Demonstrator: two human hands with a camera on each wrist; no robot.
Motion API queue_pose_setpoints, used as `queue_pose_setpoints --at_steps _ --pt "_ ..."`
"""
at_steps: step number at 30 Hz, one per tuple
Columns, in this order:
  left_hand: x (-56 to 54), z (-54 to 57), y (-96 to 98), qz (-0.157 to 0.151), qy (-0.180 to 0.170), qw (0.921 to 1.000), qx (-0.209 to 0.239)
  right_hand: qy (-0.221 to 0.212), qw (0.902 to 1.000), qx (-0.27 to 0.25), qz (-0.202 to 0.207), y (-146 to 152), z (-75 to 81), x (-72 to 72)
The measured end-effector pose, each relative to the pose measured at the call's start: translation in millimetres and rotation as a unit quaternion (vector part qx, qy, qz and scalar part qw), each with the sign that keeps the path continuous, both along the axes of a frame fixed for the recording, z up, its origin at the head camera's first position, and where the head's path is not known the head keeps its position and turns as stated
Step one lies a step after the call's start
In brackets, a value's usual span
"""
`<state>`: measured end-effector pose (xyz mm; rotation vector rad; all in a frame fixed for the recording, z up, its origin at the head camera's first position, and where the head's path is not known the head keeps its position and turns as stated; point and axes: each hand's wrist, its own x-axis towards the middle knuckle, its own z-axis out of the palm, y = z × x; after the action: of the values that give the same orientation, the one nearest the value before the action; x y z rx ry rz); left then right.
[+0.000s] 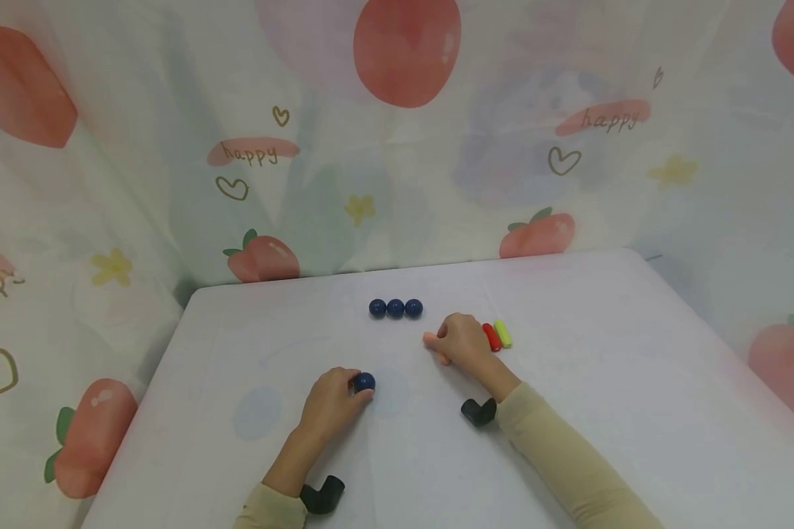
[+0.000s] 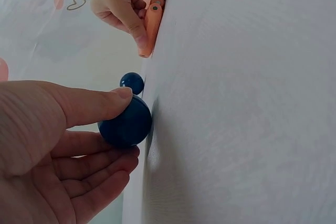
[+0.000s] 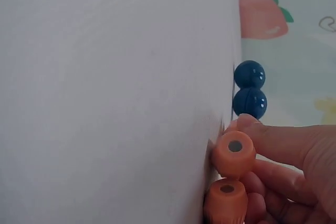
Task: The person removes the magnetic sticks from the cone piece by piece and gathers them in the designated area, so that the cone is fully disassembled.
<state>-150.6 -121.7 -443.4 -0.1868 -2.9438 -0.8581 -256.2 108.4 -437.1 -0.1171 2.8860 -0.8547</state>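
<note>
My left hand [image 1: 333,400] pinches a dark blue ball [image 1: 365,382] between thumb and fingers at the tabletop. In the left wrist view, this ball [image 2: 125,125] sits under the thumb tip. Farther back and to the right, my right hand [image 1: 463,342] pinches an orange rod [image 1: 430,339]. A grey round inset shows in the end of an orange rod [image 3: 233,157] in the right wrist view. Beside it lies a second orange rod [image 3: 226,203], partly behind the fingers. Three blue balls [image 1: 395,308] stand in a touching row behind both hands.
A red rod [image 1: 492,337] and a yellow-green rod [image 1: 503,333] lie just right of my right hand. Dark wrist-worn pieces [image 1: 479,412] jut out beside both wrists. The white table [image 1: 569,308] ends at a patterned cloth [image 1: 423,184] at the back.
</note>
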Motion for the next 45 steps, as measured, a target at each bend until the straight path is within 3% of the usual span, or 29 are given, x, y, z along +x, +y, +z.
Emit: queue_pose_setpoints --at_steps 15,18,21,27,32,34,39,40,42,45 --pt "-5.5 -0.4 5.8 -0.008 -0.004 0.9999 -0.005 0.045 0.9983 -0.026 -0.026 18.5 -1.4 1.3" --pt "-8.3 0.4 6.2 -0.007 -0.008 0.9999 0.0 0.036 0.9971 -0.059 -0.031 23.4 -2.4 3.5" --pt "-15.3 0.3 4.8 -0.004 -0.023 0.9994 0.025 0.022 0.9898 -0.133 -0.047 31.5 -3.6 8.4" --pt "-43.5 -2.7 -6.7 0.012 -0.064 0.9947 0.08 0.037 0.9552 -0.284 -0.074 56.8 -9.4 24.4" --pt "-69.6 -6.9 -16.9 0.039 -0.082 0.9908 0.1 -0.02 0.9323 -0.347 -0.101 76.8 -11.9 43.3" --pt "-80.1 -9.8 -19.1 0.04 -0.078 0.9896 0.114 -0.058 0.9157 -0.381 -0.114 82.6 -10.8 51.1" --pt "-106.8 -12.2 -22.6 0.04 -0.063 0.9892 0.126 -0.142 0.8495 -0.497 -0.105 92.8 -8.7 66.8" --pt "-111.2 -11.9 -22.6 0.044 -0.06 0.9891 0.127 -0.154 0.8399 -0.511 -0.101 93.8 -9.1 68.5" --pt "-118.6 -11.6 -21.8 0.056 -0.055 0.9881 0.133 -0.168 0.8285 -0.527 -0.089 95.8 -11.6 70.2" --pt "-126.1 -13.0 -16.5 0.078 -0.052 0.983 0.157 -0.173 0.8214 -0.535 -0.096 96.3 -14.5 70.5"
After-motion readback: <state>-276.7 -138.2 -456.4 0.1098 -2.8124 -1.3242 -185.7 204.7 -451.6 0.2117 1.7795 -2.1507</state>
